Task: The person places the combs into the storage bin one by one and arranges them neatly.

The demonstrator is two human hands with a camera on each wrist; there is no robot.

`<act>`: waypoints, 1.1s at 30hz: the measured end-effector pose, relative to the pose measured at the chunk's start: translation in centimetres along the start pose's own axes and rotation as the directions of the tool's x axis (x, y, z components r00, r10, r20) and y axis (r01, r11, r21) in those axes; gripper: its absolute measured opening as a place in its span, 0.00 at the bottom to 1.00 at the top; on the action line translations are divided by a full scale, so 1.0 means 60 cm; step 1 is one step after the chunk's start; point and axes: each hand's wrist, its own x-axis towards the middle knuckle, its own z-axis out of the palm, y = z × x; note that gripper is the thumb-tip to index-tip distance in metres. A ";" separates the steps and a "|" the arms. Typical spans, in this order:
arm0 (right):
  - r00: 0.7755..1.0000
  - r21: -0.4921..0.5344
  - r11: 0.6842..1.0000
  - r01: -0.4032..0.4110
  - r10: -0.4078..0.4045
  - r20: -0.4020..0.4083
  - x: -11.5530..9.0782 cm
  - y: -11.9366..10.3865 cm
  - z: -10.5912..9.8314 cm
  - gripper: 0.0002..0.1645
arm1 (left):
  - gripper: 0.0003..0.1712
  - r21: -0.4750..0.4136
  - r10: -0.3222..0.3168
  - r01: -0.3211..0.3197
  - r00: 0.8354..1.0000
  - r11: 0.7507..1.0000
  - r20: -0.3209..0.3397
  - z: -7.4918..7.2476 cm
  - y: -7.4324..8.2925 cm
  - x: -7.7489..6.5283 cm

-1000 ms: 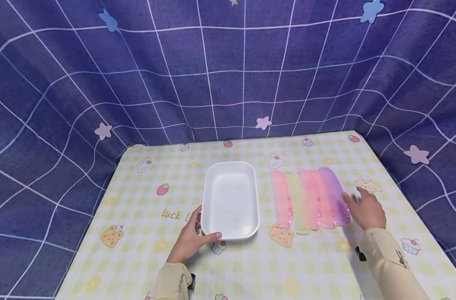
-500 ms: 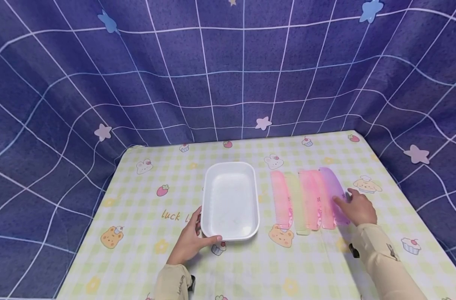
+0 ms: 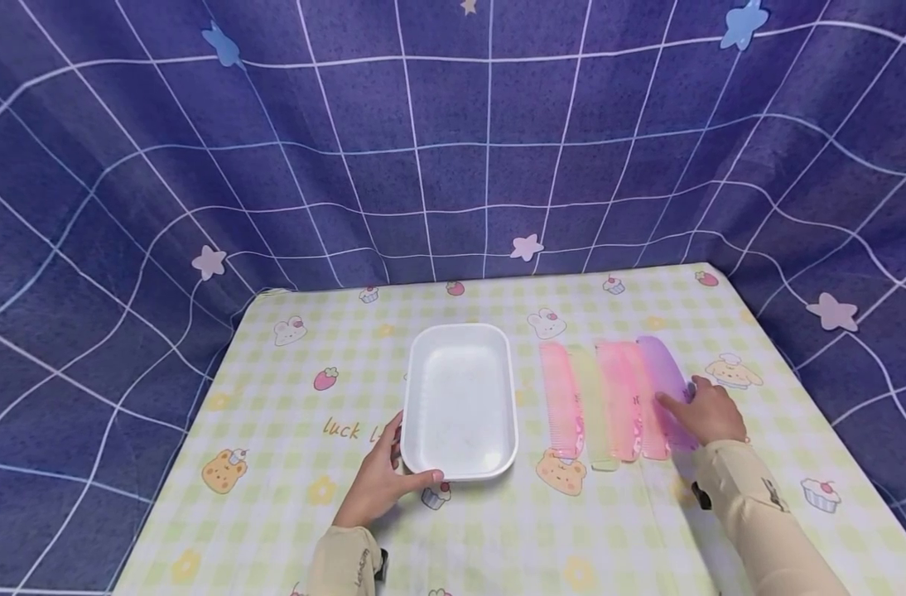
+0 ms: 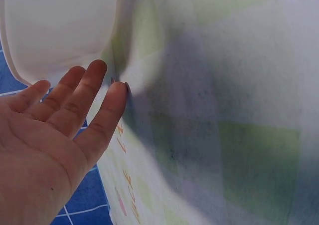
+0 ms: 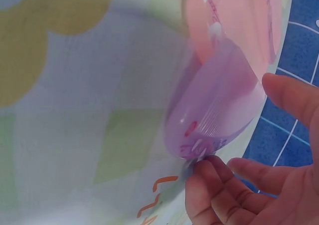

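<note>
A white rectangular tray (image 3: 462, 401) stands mid-table. At its near left corner is my left hand (image 3: 378, 487), thumb along the front rim and the other fingers against the left side; the left wrist view shows these fingers (image 4: 75, 93) nearly straight. To the tray's right, several translucent combs lie side by side: a pink comb (image 3: 560, 393), a yellow-green comb (image 3: 590, 397), more pink ones and a purple comb (image 3: 662, 364) at the far right. My right hand (image 3: 712, 414) pinches the purple comb, thumb at its left edge and curled fingertips at its right edge.
A green-and-white checked cloth (image 3: 498, 538) with cartoon prints covers the table. Behind it and along both sides hangs a dark blue curtain (image 3: 453, 182) with a white grid and stars.
My right hand has moved left from the purple comb's right edge, over it, and now has thumb and fingers about it. My left hand and the tray stay put.
</note>
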 end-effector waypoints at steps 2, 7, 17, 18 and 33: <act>1.000 -0.010 1.000 0.001 -0.001 0.002 0.002 -0.001 0.000 0.50 | 0.68 0.004 -0.001 0.001 1.000 1.000 0.000 0.000 -0.001 0.000; 1.000 -0.015 1.000 0.006 -0.006 0.005 0.006 -0.002 0.000 0.45 | 0.69 0.028 -0.007 0.008 1.000 1.000 -0.005 0.000 -0.004 0.001; 1.000 -0.001 1.000 -0.029 0.029 -0.012 0.012 -0.003 0.004 0.49 | 0.69 0.024 -0.005 0.005 1.000 1.000 -0.007 -0.001 -0.005 0.003; 0.999 0.006 0.999 -0.036 0.036 -0.011 0.012 -0.003 0.005 0.50 | 0.69 0.023 -0.006 0.006 1.000 1.000 -0.007 -0.001 -0.005 0.003; 0.992 0.165 0.978 -0.129 0.126 0.031 0.020 -0.002 0.007 0.53 | 0.68 0.031 -0.014 0.014 1.000 0.999 -0.004 -0.001 -0.006 0.002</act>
